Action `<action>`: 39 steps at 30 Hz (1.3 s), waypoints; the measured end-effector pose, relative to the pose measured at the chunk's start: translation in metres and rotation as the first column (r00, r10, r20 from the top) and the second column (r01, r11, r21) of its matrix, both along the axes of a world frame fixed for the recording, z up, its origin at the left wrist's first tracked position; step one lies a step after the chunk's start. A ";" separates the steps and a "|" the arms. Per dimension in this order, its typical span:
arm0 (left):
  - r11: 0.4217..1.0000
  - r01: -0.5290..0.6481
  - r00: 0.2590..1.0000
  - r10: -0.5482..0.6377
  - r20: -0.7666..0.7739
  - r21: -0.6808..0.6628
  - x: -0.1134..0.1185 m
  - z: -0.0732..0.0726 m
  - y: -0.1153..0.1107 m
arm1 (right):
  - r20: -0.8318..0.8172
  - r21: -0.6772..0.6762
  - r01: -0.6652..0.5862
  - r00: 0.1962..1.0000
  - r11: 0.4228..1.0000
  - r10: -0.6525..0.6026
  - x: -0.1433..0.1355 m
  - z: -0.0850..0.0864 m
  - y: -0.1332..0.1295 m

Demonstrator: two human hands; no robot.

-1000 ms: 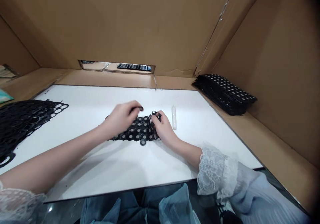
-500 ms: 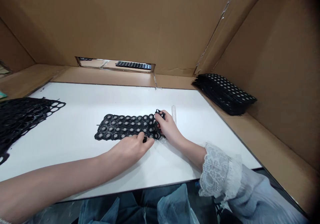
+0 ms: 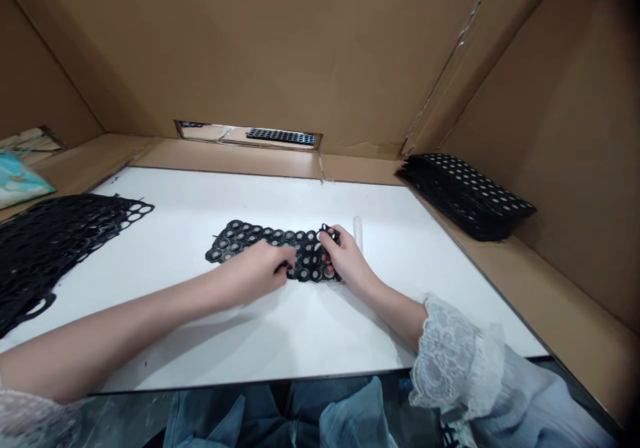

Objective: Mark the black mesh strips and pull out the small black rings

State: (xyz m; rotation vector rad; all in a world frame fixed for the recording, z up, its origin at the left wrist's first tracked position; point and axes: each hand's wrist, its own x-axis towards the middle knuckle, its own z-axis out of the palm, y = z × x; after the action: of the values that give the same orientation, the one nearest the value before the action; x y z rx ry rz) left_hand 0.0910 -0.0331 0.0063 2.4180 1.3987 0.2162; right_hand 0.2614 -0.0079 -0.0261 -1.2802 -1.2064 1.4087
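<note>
A black rubbery sheet [image 3: 306, 256] with rows of pale-centred rings lies on the white table. Its left end is tilted up a little. My right hand [image 3: 349, 256] pinches black openwork material at the sheet's right end, thumb on top. My left hand [image 3: 263, 268] is closed, knuckles up, over the near edge around the middle of the sheet. Its fingertips are curled under against the sheet, and what they grip is hidden. Just beyond my right hand lies a clear narrow tube [image 3: 358, 231].
A heap of black openwork netting [image 3: 65, 235] covers the table's left side. On the right cardboard ledge rests a stack of black dotted sheets [image 3: 467, 195]. Cardboard walls [image 3: 300, 48] enclose the table, with a slot at the back. A teal packet [image 3: 23, 180] sits far left.
My left hand has shifted left and up over the sheet, its fingers curling in more. The sheet's left end has lifted. My right hand keeps its pinch. The whole view has swung slightly left.
</note>
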 end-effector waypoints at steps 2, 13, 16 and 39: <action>0.978 -0.054 0.973 0.097 0.210 -0.202 -0.012 0.008 0.016 | -0.010 0.001 -0.001 1.000 1.000 0.001 0.000 0.001 0.000; 0.849 -0.495 0.792 0.528 0.308 -0.182 -0.120 0.020 0.133 | 0.035 -0.006 -0.008 0.999 1.000 0.008 -0.001 0.004 -0.001; 0.840 -0.537 0.818 0.540 0.199 -0.070 -0.132 0.012 0.151 | 0.043 -0.002 -0.011 0.999 1.000 0.011 0.000 0.004 -0.001; 0.888 -0.335 0.935 0.356 -0.008 0.314 -0.169 -0.050 0.187 | 0.091 0.031 -0.043 0.995 0.999 0.040 0.000 0.001 -0.001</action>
State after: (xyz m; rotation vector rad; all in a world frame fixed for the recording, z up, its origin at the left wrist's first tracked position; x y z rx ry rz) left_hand -0.0777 0.1538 -0.0433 2.4068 1.9538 0.4790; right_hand 0.2614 -0.0093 -0.0249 -1.3153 -1.3184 1.3670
